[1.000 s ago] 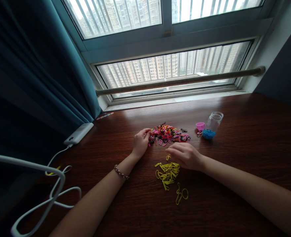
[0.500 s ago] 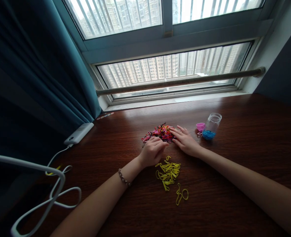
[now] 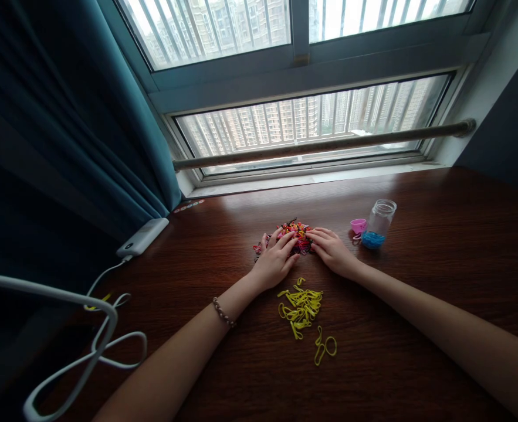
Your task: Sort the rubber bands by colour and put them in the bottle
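Note:
A heap of mixed red, pink, black and orange rubber bands [image 3: 301, 232] lies on the dark wooden table. My left hand [image 3: 276, 261] rests on the heap's near left side, fingers spread over the bands. From the right, my right hand [image 3: 332, 252] touches the heap's edge with its fingers stretched out. Neither hand visibly grips a band. Closer to me lies a loose pile of yellow rubber bands [image 3: 302, 308], with a few yellow bands [image 3: 324, 346] apart from it.
To the right stands a clear glass jar [image 3: 381, 220] with blue bands in its bottom, beside a small pink cup [image 3: 358, 225]. A white power bank [image 3: 143, 237] with a white cable [image 3: 109, 316] lies left. A window and rail [image 3: 324, 143] border the back.
My left hand has gone from curled fingers to spread ones, now reaching over the colourful heap. My right hand's fingers have drawn slightly closer together, staying at the heap's right edge.

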Demonstrator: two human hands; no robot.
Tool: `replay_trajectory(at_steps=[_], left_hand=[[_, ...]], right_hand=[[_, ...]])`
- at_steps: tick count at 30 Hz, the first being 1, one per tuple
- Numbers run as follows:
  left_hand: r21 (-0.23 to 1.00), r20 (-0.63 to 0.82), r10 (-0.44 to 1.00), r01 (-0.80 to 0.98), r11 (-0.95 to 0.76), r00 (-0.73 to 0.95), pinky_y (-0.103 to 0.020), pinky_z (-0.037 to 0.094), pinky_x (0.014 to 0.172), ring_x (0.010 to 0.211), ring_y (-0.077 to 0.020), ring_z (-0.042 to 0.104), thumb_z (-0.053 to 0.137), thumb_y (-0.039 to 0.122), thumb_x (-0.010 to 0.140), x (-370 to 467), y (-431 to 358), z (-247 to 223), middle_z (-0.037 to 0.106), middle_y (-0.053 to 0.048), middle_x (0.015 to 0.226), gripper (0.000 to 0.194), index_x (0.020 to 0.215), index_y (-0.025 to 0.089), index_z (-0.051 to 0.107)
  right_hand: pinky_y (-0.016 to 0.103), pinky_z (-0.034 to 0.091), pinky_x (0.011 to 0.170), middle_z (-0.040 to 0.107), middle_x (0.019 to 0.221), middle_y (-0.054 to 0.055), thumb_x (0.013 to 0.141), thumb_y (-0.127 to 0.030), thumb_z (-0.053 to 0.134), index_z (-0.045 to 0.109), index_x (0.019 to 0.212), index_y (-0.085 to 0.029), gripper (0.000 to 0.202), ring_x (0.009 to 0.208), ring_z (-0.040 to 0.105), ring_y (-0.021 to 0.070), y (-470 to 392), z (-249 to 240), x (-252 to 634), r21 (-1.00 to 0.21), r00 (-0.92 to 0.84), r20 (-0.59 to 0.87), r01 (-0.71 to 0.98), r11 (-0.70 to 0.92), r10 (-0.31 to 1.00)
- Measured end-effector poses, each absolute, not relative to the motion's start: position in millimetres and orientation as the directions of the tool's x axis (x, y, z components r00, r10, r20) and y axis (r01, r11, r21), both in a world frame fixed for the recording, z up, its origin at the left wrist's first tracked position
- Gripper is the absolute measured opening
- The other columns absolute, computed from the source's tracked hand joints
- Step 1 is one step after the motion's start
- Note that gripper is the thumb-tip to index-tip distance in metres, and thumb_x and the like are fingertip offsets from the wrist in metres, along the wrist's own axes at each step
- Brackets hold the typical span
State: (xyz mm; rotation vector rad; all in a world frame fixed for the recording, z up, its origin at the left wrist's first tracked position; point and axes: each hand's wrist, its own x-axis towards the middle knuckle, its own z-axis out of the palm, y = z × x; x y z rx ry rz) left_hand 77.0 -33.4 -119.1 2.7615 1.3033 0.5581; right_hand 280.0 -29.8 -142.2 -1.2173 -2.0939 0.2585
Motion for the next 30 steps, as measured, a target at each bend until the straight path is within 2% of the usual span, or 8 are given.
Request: replay_trajectory(at_steps=[4,7,12,17,24,28,30], left_hand=[[0.189,0.330,0.765,0.755,-0.627,0.553,-0.058,0.010,0.103,0.129,-0.0281,0.021,0.040,0.040,0.086,76.7,-34.4,-118.4,0.042,-0.005,0.134,0.039,0.123,0.027,0.044],[0.194,0.365,0.776,0.773,-0.604,0.514,-0.056,0.010,0.103,0.126,-0.0275,0.027,0.043,0.040,0.085,77.0,-35.5,-117.8,0.047,-0.006,0.128,0.038,0.120,0.026,0.047],[0.197,0.398,0.789,0.796,-0.572,0.469,-0.053,0.013,0.103,0.121,-0.0266,0.032,0.044,0.038,0.084,77.3,-35.8,-118.5,0.049,-0.008,0.124,0.038,0.119,0.023,0.047],[0.228,0.437,0.810,0.823,-0.520,0.391,-0.050,0.017,0.102,0.119,-0.0262,0.035,0.043,0.035,0.085,75.6,-33.4,-120.9,0.050,-0.010,0.122,0.038,0.118,0.019,0.046],[0.427,0.462,0.865,0.807,-0.408,0.193,-0.044,0.031,0.095,0.108,-0.0242,0.046,0.043,0.032,0.085,68.6,-23.2,-123.5,0.057,-0.010,0.109,0.026,0.105,0.018,0.053],[0.580,0.417,0.907,0.753,-0.312,0.055,-0.040,0.040,0.086,0.095,-0.0230,0.054,0.044,0.027,0.084,63.3,-14.8,-127.1,0.060,-0.010,0.099,0.024,0.102,0.016,0.054],[0.605,0.414,0.909,0.731,-0.315,0.049,-0.038,0.042,0.085,0.095,-0.0224,0.054,0.045,0.025,0.083,61.1,-12.2,-128.3,0.061,-0.010,0.099,0.024,0.102,0.016,0.055]], right_hand=[[0.040,0.041,0.092,0.063,0.105,0.009,0.083,-0.020,0.043,0.062,0.104,-0.019,0.028,0.103,0.053,0.0209,-30.6,-136.2,282.6,-0.581,-0.202,0.551,0.603,0.546,0.809],[0.037,0.044,0.084,0.066,0.095,0.007,0.081,-0.023,0.048,0.065,0.093,-0.020,0.022,0.092,0.058,0.0210,-36.1,-129.3,283.9,-0.640,-0.086,0.554,0.593,0.489,0.828],[0.033,0.045,0.072,0.067,0.080,0.004,0.077,-0.029,0.054,0.065,0.079,-0.020,0.015,0.078,0.061,0.0202,-40.5,-127.7,286.1,-0.694,0.060,0.515,0.615,0.375,0.855],[0.030,0.044,0.066,0.066,0.076,0.003,0.077,-0.033,0.053,0.063,0.078,-0.019,0.017,0.071,0.061,0.0186,-39.1,-129.4,286.9,-0.717,0.103,0.488,0.613,0.331,0.867],[0.031,0.044,0.067,0.065,0.076,0.004,0.078,-0.037,0.051,0.060,0.078,-0.018,0.020,0.072,0.060,0.0185,-40.0,-127.4,286.2,-0.713,0.104,0.512,0.605,0.354,0.852],[0.030,0.045,0.066,0.064,0.075,0.004,0.079,-0.033,0.052,0.059,0.077,-0.018,0.017,0.069,0.059,0.0175,-42.9,-124.1,284.1,-0.714,0.090,0.530,0.583,0.387,0.843],[0.029,0.045,0.066,0.064,0.076,0.004,0.079,-0.030,0.052,0.059,0.079,-0.018,0.014,0.070,0.058,0.0173,-44.6,-122.4,282.9,-0.713,0.076,0.542,0.568,0.411,0.837]])
